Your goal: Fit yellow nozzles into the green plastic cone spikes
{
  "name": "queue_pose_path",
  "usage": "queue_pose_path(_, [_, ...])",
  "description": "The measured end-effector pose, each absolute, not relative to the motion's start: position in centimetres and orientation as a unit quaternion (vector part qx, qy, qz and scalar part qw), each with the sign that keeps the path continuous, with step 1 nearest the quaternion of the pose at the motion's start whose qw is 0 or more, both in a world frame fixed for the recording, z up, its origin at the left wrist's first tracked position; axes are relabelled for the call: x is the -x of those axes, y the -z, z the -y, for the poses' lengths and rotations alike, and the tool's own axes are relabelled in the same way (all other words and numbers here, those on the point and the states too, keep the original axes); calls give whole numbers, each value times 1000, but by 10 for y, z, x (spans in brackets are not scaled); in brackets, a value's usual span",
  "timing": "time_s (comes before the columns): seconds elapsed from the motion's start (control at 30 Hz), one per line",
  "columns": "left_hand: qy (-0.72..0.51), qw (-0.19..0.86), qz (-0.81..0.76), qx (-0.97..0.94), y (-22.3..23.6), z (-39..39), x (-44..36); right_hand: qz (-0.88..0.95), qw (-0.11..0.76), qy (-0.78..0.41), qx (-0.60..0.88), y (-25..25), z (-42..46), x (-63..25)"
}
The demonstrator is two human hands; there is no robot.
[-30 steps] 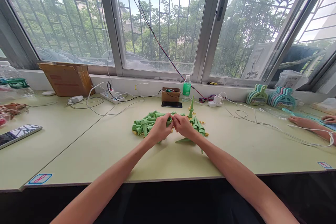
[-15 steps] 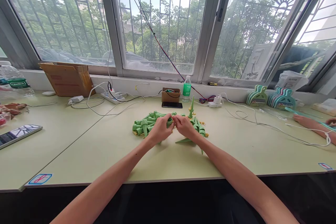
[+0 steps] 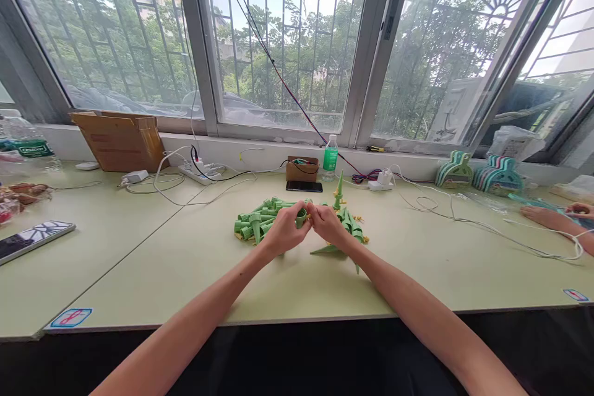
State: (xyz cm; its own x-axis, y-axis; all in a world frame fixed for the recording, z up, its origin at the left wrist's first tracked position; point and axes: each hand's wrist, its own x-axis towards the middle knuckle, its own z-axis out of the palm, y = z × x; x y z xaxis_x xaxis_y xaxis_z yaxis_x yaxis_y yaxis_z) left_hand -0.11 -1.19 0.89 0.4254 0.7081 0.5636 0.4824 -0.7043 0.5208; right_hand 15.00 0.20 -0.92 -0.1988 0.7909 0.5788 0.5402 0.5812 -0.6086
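My left hand (image 3: 284, 232) is closed around a green plastic cone piece (image 3: 301, 217), its round open end showing between the fingers. My right hand (image 3: 328, 224) is pinched against that same piece from the right, the fingertips meeting the left hand's. What the right fingers grip is too small to make out. Behind and left of the hands lies a pile of green cones (image 3: 254, 221). To the right lie more green spikes with small yellow parts (image 3: 355, 230), and one spike (image 3: 339, 189) stands upright.
A black phone (image 3: 304, 186), small cardboard box (image 3: 302, 168) and green bottle (image 3: 330, 156) sit behind the pile. Power strip and cables (image 3: 200, 171) run along the sill. A large cardboard box (image 3: 118, 139) stands back left, another phone (image 3: 32, 239) far left. Another person's hand (image 3: 545, 218) rests far right.
Both hands stay together over the green piece with only slight finger shifts. The other person's hand at the far right has moved a little.
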Motion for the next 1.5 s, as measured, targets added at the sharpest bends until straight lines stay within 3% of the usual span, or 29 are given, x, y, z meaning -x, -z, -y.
queue_pose_path(1.5, [-427,185,-356,-810,-9,15,-1,718,498,-230,428,11,-3,-150])
